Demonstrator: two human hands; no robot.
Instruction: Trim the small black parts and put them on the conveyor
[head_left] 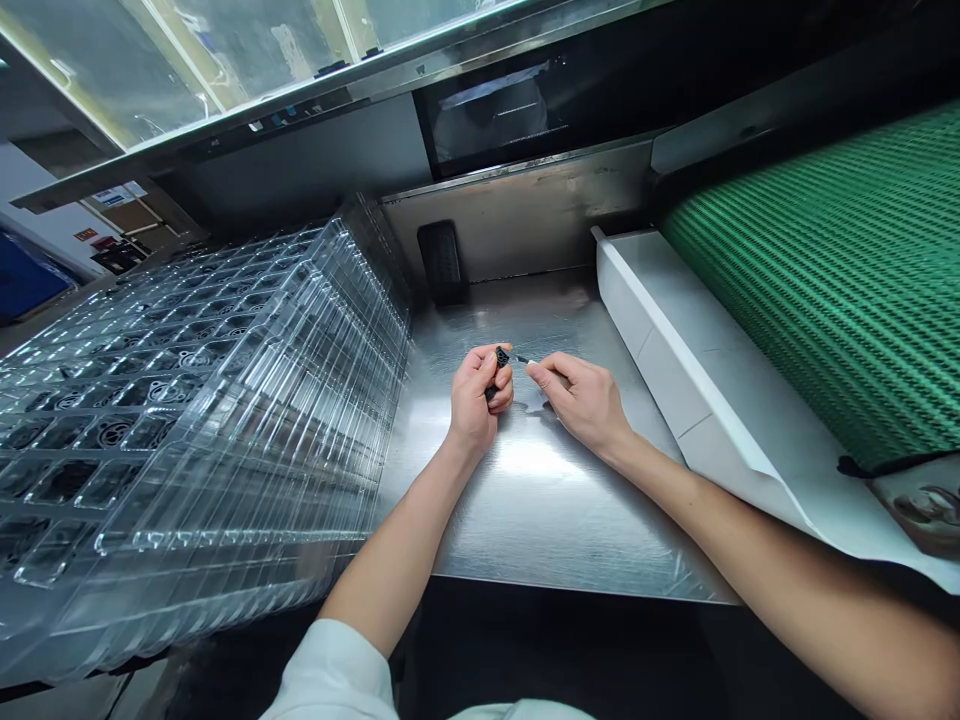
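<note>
My left hand (476, 398) is curled around a small black plastic part (498, 358), whose top pokes out above the fingers and whose lower end shows near the thumb. My right hand (579, 400) pinches a thin pale pin-like item (525, 359) between thumb and forefinger. Its dark tip sits right by the top of the black part, though I cannot tell if they touch. Both hands hover just over a stainless steel worktop (525, 510).
A tall stack of clear plastic blister trays (202, 420) lies along the worktop's left side. On the right, a white angled guard (675, 370) edges a green ribbed conveyor belt (832, 290). A black block (441, 262) stands at the back, below a dark screen (491, 115).
</note>
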